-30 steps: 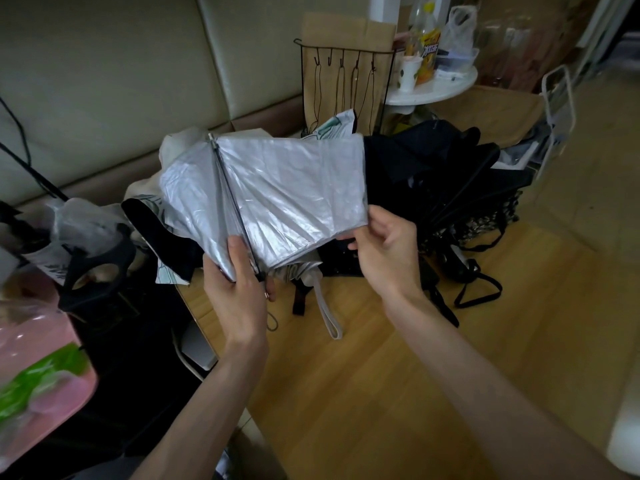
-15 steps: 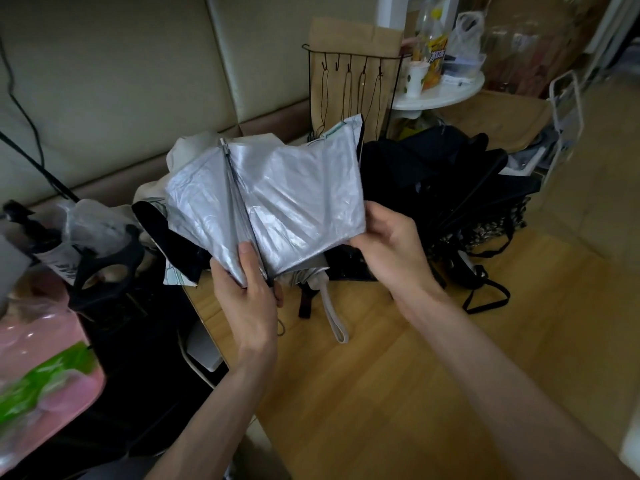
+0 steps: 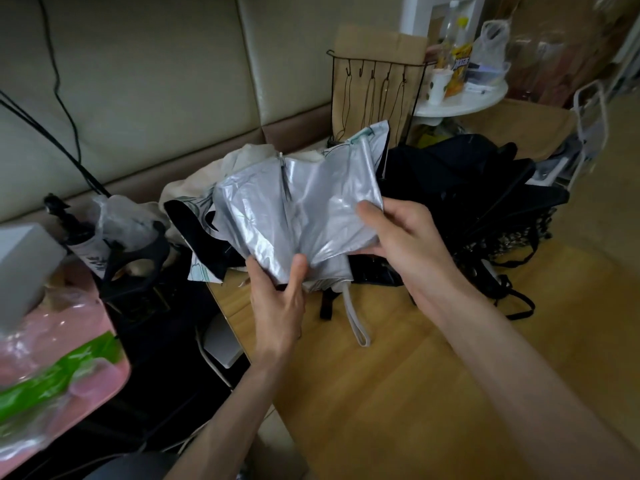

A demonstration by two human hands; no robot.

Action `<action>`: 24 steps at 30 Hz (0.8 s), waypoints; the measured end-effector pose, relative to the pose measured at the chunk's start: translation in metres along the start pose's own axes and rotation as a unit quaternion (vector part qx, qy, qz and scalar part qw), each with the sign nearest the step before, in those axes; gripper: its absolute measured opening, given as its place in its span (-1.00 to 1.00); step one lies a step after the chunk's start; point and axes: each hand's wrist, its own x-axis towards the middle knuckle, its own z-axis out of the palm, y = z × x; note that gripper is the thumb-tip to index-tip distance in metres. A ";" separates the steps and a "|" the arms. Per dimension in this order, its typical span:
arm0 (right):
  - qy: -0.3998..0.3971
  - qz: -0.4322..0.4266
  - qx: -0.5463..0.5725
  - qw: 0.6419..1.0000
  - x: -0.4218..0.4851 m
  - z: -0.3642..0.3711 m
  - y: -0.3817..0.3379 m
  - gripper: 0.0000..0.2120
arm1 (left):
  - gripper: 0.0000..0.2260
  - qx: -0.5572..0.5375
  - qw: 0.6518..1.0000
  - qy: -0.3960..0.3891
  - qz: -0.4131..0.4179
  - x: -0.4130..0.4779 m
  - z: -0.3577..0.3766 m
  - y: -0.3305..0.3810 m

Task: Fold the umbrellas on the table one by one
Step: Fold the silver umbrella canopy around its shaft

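Since a second ago your right grip (image 3: 405, 244) slid up the silver umbrella (image 3: 304, 216), bunching its panel leftward. Both grips are clamped on it: left grip (image 3: 277, 299) on the low pleats, right on the edge, above the counter (image 3: 381, 393). It looks light, floppy and slick, so hold it by the ribs.

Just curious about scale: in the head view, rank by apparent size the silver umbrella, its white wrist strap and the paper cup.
1. silver umbrella, clearly largest.
2. white wrist strap and paper cup look alike; the cup stands farther back, so I won't rank them.
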 end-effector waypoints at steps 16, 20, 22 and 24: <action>-0.175 -0.106 -0.115 0.972 0.019 0.094 -0.020 -0.74 | -0.64 0.084 0.996 -0.041 -0.003 -0.004 0.000 -0.002; 0.078 -0.163 -0.111 0.977 0.030 0.074 -0.019 -0.78 | -0.75 0.106 0.994 -0.006 -0.001 -0.012 0.001 0.008; 0.093 -0.164 -0.162 0.969 0.037 0.067 -0.020 -0.50 | -0.69 0.152 0.988 0.009 0.022 -0.014 0.000 0.008; 0.042 -0.133 -0.143 0.980 0.042 0.063 -0.029 -0.30 | -0.64 0.210 0.976 0.028 0.052 -0.014 0.000 0.006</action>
